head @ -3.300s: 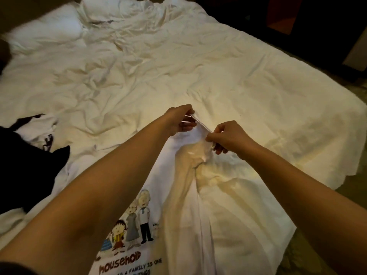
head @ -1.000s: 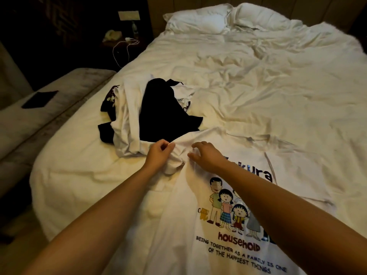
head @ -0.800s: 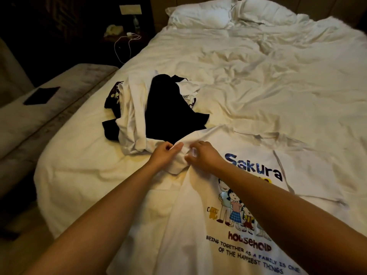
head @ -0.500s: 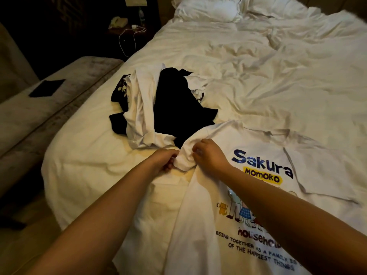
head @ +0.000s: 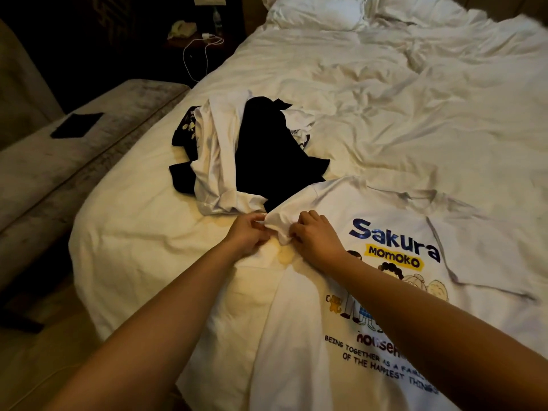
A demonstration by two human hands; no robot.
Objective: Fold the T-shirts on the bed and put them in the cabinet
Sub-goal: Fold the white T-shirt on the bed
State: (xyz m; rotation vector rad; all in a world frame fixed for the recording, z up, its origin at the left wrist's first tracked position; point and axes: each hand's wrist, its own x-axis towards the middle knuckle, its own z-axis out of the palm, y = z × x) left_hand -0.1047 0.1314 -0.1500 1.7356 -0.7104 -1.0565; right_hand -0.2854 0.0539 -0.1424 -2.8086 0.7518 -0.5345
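White printed T-shirt (head: pixel 394 226), spread face-up on bed (head: pixel 400 114); left hand (head: pixel 247 234) and right hand (head: pixel 315 237) each pinch its bunched sleeve (head: pixel 280 222). Pile of black and white shirts (head: pixel 240 152) just beyond.

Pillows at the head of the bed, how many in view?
2. One pillow lies at the top centre of the frame; a second pillow sits right beside it, partly cut off by the frame edge. Rumpled bedding may hide more.
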